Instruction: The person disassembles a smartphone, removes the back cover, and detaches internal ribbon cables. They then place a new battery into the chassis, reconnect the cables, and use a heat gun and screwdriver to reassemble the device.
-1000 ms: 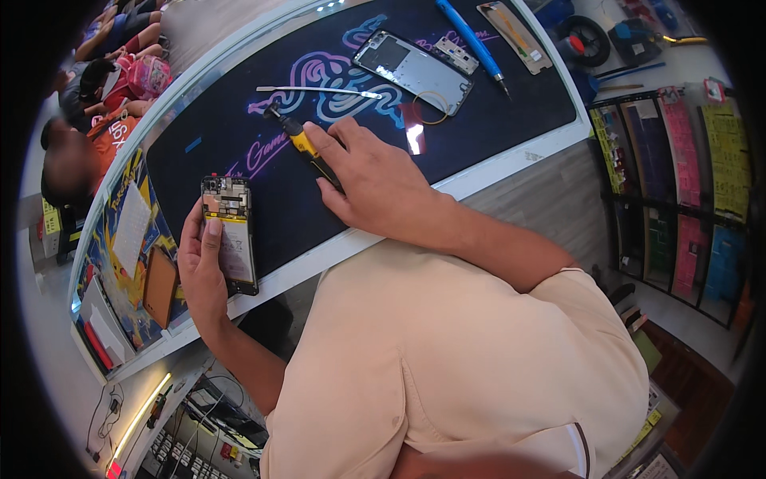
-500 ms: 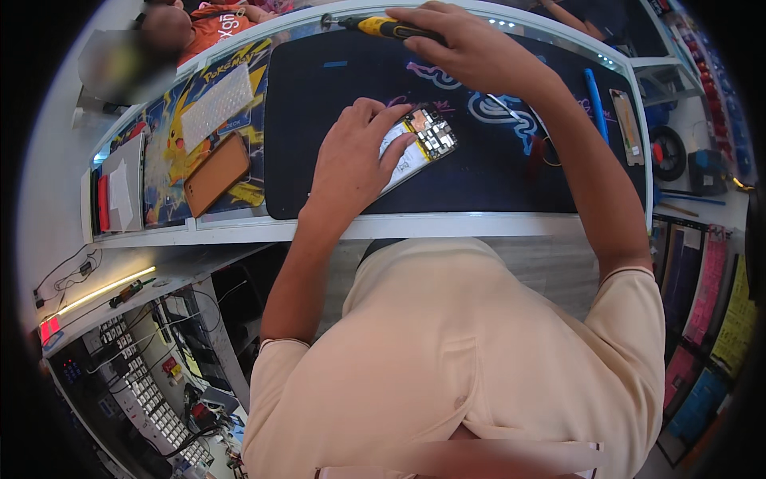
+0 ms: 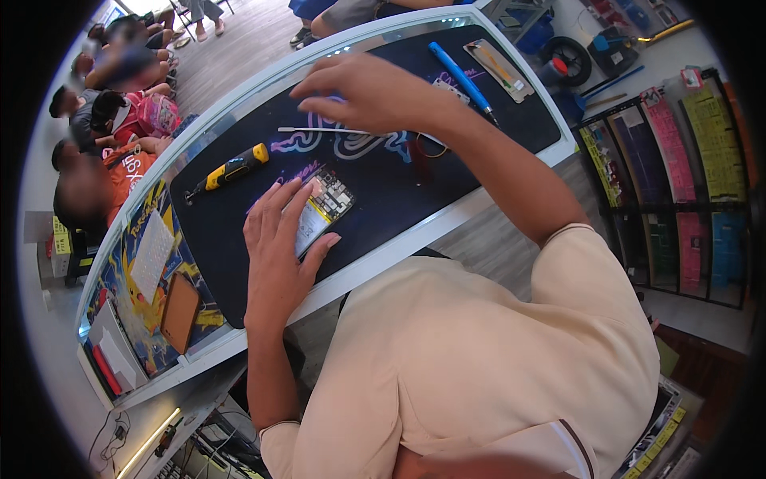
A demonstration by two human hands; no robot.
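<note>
An opened phone (image 3: 330, 197), its circuit board and battery exposed, lies on the black mat (image 3: 383, 231). Across it, my left hand (image 3: 278, 235) grips the phone with fingers on one side and thumb on the other. My right hand (image 3: 371, 89) is held over the mat with fingers apart and nothing in them. Below its palm lies a thin pale rod-shaped tool (image 3: 323, 131). A yellow and black power screwdriver (image 3: 231, 169) rests on the mat, beyond my left hand.
To the right on the mat are a blue pen-shaped tool (image 3: 459, 76) and a small flat packet (image 3: 499, 70). An orange-brown phone case (image 3: 180, 313) and a bubble-wrap sheet (image 3: 153, 255) lie left. Several people sit beyond the counter.
My right hand has let go of the yellow and black screwdriver, which now lies on the mat. My left hand stays on the phone. The whole view has turned toward the right.
</note>
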